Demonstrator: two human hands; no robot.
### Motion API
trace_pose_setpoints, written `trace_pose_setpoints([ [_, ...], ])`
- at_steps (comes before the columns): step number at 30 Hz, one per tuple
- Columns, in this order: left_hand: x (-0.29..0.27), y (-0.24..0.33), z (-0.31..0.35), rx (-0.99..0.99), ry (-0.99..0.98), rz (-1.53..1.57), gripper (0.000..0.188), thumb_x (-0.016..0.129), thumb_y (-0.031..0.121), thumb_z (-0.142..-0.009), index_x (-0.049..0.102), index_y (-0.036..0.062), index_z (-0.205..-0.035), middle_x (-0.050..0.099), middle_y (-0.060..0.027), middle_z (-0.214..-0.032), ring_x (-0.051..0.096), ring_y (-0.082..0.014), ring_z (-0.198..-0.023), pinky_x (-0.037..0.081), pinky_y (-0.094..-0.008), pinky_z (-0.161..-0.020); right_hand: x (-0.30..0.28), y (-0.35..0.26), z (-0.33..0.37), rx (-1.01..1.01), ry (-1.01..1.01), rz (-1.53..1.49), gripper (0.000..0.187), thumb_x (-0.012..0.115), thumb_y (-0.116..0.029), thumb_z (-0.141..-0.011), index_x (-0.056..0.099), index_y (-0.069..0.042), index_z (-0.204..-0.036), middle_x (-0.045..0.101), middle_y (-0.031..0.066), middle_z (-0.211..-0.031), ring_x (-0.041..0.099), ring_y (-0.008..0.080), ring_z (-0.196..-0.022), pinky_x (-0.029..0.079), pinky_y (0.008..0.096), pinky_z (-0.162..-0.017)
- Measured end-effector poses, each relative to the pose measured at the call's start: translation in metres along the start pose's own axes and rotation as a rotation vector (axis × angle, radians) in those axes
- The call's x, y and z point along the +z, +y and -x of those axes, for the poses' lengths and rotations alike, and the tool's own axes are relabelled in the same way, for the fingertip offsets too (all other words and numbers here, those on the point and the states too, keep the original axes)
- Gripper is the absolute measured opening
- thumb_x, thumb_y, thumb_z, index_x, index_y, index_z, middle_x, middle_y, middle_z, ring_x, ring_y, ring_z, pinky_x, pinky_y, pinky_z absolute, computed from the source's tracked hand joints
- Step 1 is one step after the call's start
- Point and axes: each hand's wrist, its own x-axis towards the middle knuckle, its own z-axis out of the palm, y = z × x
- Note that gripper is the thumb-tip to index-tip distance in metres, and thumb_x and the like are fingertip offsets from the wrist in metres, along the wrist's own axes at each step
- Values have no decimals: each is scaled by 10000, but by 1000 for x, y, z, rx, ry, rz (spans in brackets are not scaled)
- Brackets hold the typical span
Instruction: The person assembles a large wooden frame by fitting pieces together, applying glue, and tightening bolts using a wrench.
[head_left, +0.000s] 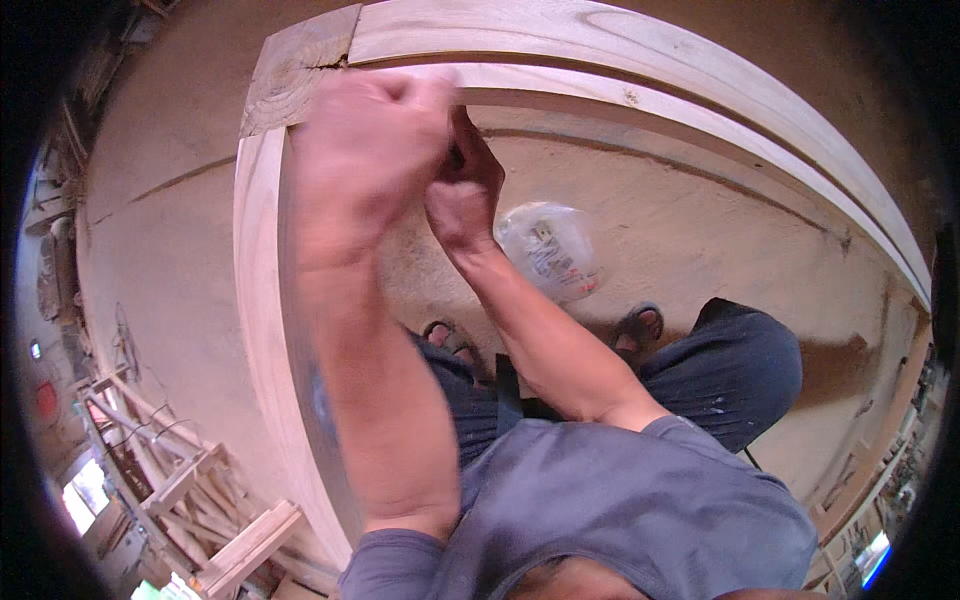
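Note:
A pale wooden frame spans the view, its square corner post at the upper left showing end grain with a dark crack. At the inside of this corner, my left hand is closed over the far inner rail, blurred by motion. Just right of it and lower, my right hand is closed too, its fingers in shadow under that rail. Whatever either hand grips is hidden. Both forearms reach up inside the frame.
A clear plastic bag with small items lies on the dusty floor beyond my feet. Wooden offcuts and a slatted rack stand at the lower left. More timber and clutter line the right edge. My knees and sandals are inside the frame.

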Motion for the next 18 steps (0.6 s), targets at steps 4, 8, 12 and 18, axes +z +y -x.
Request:
trace_pose_setpoints([
  [4,-54,7,-49,267,151,73,335,672,230,-950,689,-13,-1179,722,-75,-1058,649,-121,-935,504,-254,-846,-24,-65,-18,424,-103,-319,362,552,-24,-867,620,-2,-1222,632,98,-748,560,136,-566,450,282,-491],
  [8,-81,-71,-111,391,136,-322,540,625,380,-952,591,-29,-1303,607,-216,-1319,576,-301,-1237,425,-366,-1053,-2,-52,4,302,-35,-416,375,560,-8,-882,619,13,-1251,587,55,-694,519,98,-537,432,256,-467],
  [12,-60,-105,-148,527,98,-358,479,547,394,-985,631,6,-1255,628,-192,-1264,545,-345,-1212,404,-400,-1049,-11,33,-10,-55,-30,-100,479,540,57,-911,574,-72,-1370,596,37,-891,533,89,-644,477,269,-555],
  [18,-45,-93,-137,486,168,-430,435,530,404,-988,668,55,-1209,656,-144,-1170,531,-323,-1141,405,-398,-1009,-13,-48,-2,430,-78,-636,510,552,39,-906,527,-72,-1404,593,43,-777,548,106,-550,455,252,-493],
])
